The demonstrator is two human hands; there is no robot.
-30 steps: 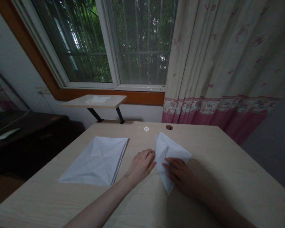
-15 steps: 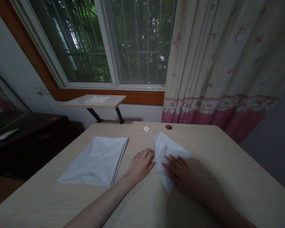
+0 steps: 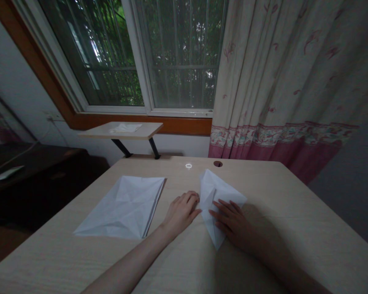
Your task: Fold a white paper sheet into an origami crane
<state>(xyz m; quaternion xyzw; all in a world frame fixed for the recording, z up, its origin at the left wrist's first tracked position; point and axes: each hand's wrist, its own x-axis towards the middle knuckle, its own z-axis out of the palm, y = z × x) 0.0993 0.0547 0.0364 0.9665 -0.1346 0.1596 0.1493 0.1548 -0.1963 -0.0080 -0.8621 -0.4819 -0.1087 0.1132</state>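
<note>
A white sheet of folded paper (image 3: 225, 188) lies on the desk in front of me, kite-like in outline, with a small raised flap near its middle. My left hand (image 3: 184, 208) rests at its left edge, fingers curled together and thumb against the border; the exact grip is partly hidden. Spread fingers of my right hand (image 3: 231, 222) lie flat across the paper's lower right part, pressing it to the desktop. Left of my hands is a larger stack of white paper (image 3: 125, 206), creased and lying flat.
The light wood desk (image 3: 178, 265) carries a small raised shelf (image 3: 95, 132) at the back left, with crumpled white paper (image 3: 127, 128) on it. A round cable hole (image 3: 218, 163) sits near the back edge. Beyond are a window and a floral curtain (image 3: 263, 139). Dark furniture (image 3: 49, 163) stands left.
</note>
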